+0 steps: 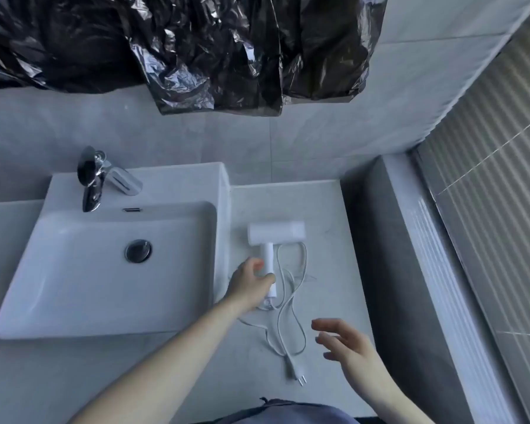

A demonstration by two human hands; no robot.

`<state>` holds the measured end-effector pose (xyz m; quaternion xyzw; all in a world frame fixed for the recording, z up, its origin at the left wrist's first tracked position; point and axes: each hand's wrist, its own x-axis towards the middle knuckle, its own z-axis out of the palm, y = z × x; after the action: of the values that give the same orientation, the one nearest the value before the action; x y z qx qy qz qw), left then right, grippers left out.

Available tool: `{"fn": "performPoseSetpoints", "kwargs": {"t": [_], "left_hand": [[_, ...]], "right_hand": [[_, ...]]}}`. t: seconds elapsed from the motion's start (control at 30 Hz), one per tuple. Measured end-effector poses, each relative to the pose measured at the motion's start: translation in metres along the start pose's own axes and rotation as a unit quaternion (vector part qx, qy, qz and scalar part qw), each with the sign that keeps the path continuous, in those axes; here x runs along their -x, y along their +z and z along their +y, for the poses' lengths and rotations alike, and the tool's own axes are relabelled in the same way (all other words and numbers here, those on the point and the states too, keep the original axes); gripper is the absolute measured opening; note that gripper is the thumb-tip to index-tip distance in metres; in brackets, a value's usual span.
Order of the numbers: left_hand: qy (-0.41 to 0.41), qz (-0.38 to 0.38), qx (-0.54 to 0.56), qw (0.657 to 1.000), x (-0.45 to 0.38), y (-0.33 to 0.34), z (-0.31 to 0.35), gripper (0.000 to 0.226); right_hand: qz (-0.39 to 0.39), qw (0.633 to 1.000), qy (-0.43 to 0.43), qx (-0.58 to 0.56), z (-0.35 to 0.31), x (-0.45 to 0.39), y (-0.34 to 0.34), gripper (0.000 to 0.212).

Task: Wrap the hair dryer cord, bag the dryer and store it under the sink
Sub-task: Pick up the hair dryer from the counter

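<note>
A white hair dryer (275,234) lies flat on the grey countertop (328,209) to the right of the sink, barrel across the top and handle pointing toward me. My left hand (250,284) closes around the lower handle. The white cord (291,304) runs loose in loops below the handle and ends in a two-pin plug (296,373) near the front edge. My right hand (346,341) hovers open just right of the cord loops, fingers spread, touching nothing.
A white rectangular sink (74,327) with a chrome faucet (104,179) fills the left. Crumpled black plastic sheeting (196,50) hangs over the wall above. A grey ledge (377,255) and a ribbed wall (487,209) border the counter on the right.
</note>
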<state>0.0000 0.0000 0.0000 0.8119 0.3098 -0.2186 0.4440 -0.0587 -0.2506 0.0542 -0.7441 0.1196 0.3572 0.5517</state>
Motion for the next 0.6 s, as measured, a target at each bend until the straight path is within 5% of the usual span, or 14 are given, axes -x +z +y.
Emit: {"fn": "performPoseSetpoints", "kwargs": {"t": [0.27, 0.6], "left_hand": [[-0.096, -0.006, -0.052, 0.994, -0.052, 0.036, 0.005, 0.044], [-0.083, -0.027, 0.078, 0.993, -0.027, 0.018, 0.007, 0.048]], "right_hand": [[0.005, 0.997, 0.060, 0.049, -0.001, -0.025, -0.027, 0.023], [0.028, 0.997, 0.003, 0.069, -0.020, -0.024, -0.023, 0.025]]}}
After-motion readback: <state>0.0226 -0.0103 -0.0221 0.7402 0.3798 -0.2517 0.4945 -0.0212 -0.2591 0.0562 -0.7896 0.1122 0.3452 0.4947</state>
